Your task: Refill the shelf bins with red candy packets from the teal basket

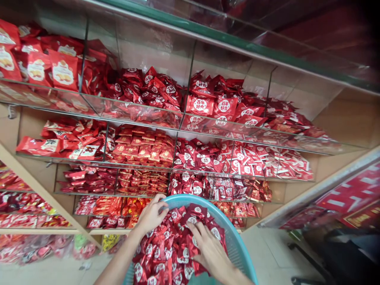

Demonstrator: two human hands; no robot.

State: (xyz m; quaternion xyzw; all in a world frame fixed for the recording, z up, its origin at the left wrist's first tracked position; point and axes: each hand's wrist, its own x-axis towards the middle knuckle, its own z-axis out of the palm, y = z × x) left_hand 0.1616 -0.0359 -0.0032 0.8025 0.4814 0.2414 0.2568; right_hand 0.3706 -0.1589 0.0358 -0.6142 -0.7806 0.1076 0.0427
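Observation:
A turquoise plastic basket (244,253) full of small red packets (160,253) with white round labels stands at the bottom middle. My left hand (151,215) is closed at its far left rim, with the thumb on the inner side and the fingers curled over the edge. Over the packets in the basket's right half lies my right hand (209,247). Its fingers are apart and the fingertips touch the packets; no packet is clearly gripped. Part of the basket's bottom shows green near my right wrist.
Behind the basket rise shelves with clear dividers (187,85), filled with red packets (199,103) in several compartments. Plastic bags (38,247) lie on the floor at left. A dark chair base (311,261) and red boxes (350,190) are at right.

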